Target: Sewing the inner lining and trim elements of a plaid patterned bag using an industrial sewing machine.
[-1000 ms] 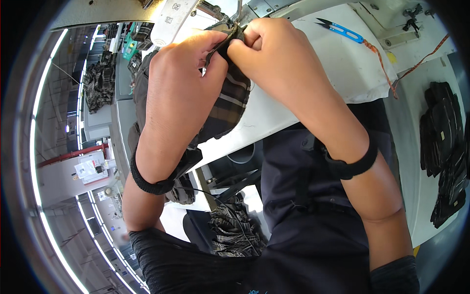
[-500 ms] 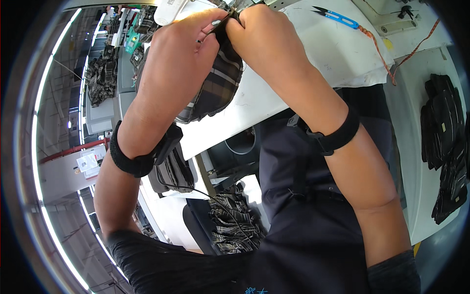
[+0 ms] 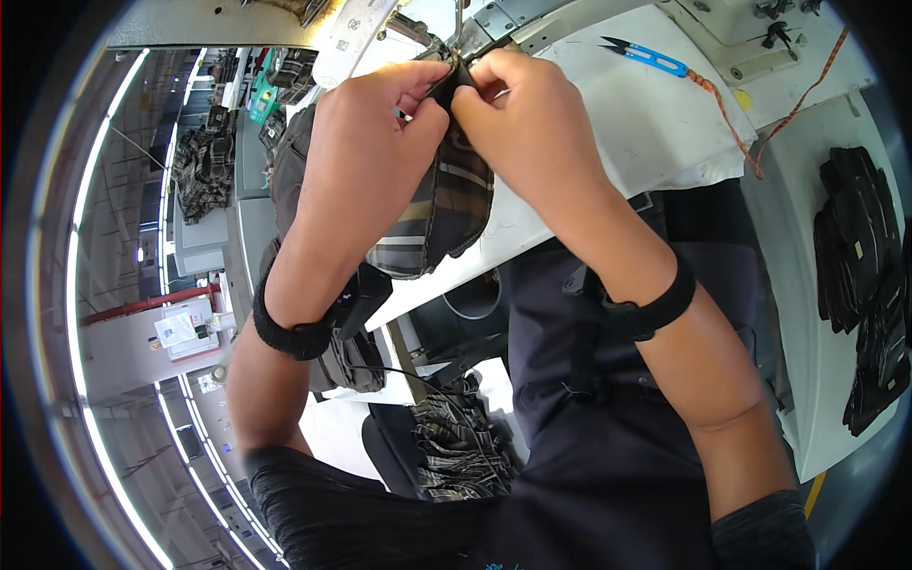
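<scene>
- Pinching the plaid cloth (image 3: 465,190) between thumb and fingers, left hand (image 3: 380,133) and right hand (image 3: 532,114) nearly meet above the white surface (image 3: 518,217).
- Beyond: a white machine part (image 3: 348,38) with small printed symbols.
- Right: dark folded garments (image 3: 860,218), pale tags (image 3: 860,252) unreadable.
- Far left: posted sheet (image 3: 175,330), illegible.

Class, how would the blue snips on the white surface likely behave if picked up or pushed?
The blue snips would probably feel stiff and light, being slim with narrow dark blades. Pushed, they should probably slide rather than roll, since they lie flat. Their orange cord would likely flop and trail, as it bends loosely.
</scene>
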A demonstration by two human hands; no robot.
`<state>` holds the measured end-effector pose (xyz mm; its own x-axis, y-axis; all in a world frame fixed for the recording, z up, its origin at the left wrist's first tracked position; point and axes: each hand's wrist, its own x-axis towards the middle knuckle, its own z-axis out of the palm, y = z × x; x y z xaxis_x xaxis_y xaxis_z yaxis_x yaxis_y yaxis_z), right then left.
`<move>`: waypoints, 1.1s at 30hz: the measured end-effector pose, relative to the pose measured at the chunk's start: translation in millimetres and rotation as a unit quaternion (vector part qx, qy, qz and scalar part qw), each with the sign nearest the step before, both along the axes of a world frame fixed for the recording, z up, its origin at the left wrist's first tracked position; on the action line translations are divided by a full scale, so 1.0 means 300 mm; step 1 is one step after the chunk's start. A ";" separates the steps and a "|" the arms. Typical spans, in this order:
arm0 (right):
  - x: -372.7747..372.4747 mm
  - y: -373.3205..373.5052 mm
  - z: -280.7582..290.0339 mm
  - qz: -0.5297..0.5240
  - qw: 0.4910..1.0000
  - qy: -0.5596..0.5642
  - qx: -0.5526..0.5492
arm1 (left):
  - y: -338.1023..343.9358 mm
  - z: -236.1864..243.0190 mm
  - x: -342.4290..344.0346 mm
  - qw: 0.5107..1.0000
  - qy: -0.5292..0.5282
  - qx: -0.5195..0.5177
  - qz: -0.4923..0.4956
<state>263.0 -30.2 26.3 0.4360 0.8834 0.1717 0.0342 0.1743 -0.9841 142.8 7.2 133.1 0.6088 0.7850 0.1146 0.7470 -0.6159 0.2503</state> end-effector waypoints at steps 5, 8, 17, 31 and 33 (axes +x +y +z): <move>-0.021 0.018 -0.045 0.017 0.991 0.127 0.025 | -0.005 -0.013 -0.004 0.996 -0.055 -0.040 0.048; 0.002 0.017 -0.062 0.033 0.987 0.154 0.015 | -0.033 -0.016 0.029 0.992 -0.064 -0.058 0.087; 0.050 0.020 -0.034 0.140 0.964 0.225 -0.018 | -0.046 -0.066 0.028 0.973 -0.182 -0.089 0.114; 0.049 -0.012 -0.036 0.199 0.872 0.445 -0.037 | -0.113 -0.146 0.058 0.982 -0.158 0.046 0.097; 0.033 -0.022 -0.060 0.174 0.898 0.401 -0.041 | -0.153 -0.178 0.036 0.982 -0.145 0.108 0.050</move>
<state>272.9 -36.8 8.5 0.0849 0.9858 -0.1452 -0.7340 -0.0367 -0.6782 153.5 -38.8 79.8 0.4475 0.7775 0.4418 0.7226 -0.6054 0.3337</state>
